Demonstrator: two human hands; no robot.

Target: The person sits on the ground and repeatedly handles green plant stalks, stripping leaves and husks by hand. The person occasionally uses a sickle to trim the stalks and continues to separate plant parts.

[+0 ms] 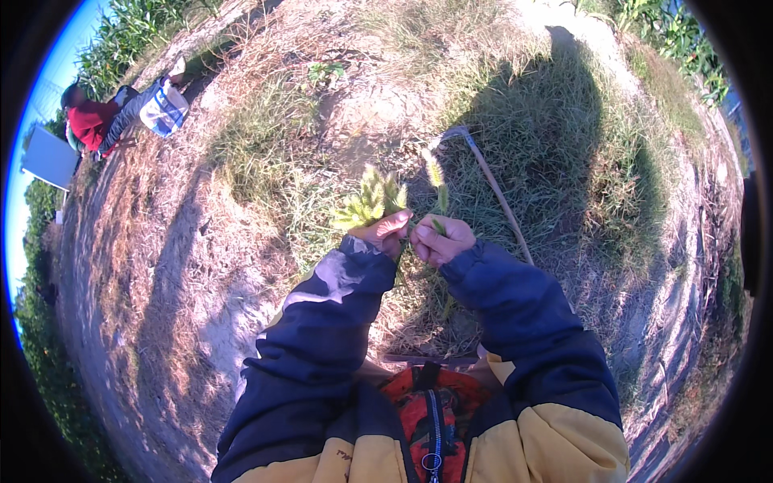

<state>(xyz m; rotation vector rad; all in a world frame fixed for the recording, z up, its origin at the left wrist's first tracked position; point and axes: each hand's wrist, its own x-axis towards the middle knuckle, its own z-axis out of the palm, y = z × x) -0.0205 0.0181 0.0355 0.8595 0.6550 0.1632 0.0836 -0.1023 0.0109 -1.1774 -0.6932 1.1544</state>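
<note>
My left hand [386, 230] grips a bunch of foxtail grass heads [375, 196], bushy and yellow-green, whose stems run down below my fist. Close beside it on the right, my right hand [444, 240] pinches a single foxtail stalk [436, 175] with its seed head pointing up. Both hands are raised in front of my chest, nearly touching. A sickle or hoe-like tool with a long wooden handle [498, 193] lies on the grass just beyond my right hand; its metal head [452, 133] is at the far end.
A person in a red top [90, 124] sits at the far left beside a blue and white bag [164, 110]. Behind them stands a white board [51, 158]. Green grass [543, 133] and dry straw [175, 253] cover the ground, with tall leafy plants [130, 36] along the edges.
</note>
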